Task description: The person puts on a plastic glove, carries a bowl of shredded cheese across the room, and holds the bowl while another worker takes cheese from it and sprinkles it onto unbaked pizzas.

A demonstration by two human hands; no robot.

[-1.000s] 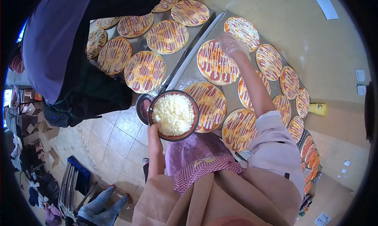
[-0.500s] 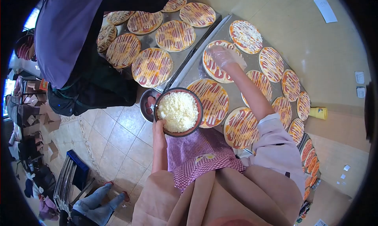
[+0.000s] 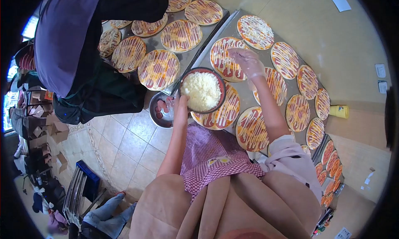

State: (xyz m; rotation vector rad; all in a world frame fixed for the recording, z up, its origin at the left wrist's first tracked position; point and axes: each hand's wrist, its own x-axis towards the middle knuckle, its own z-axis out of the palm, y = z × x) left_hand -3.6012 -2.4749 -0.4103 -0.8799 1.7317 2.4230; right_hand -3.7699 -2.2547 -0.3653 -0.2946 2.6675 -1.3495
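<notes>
supporting a dark-rimmed bowl (image 3: 223,89) of grated white topping (image 3: 201,91), your left hand (image 3: 181,108) has its grip closed on the near side of the rim. the bowl is held at the edge of the metal-topped desk (image 3: 227,29), in view partly covering a striped pizza (image 3: 224,114). your right hand (image 3: 248,63), in a clear glove, hangs over the next pizza (image 3: 222,60) with fingers extended close together; i cannot tell whether that grip has hold of any topping. just beyond lies a white-flecked pizza (image 3: 255,31). beside your left wrist, a metal bowl (image 3: 167,122) contains round red slices (image 3: 159,109). another person (image 3: 66,43), in purple and black, leans over pizzas on the adjoining desk (image 3: 186,59).
</notes>
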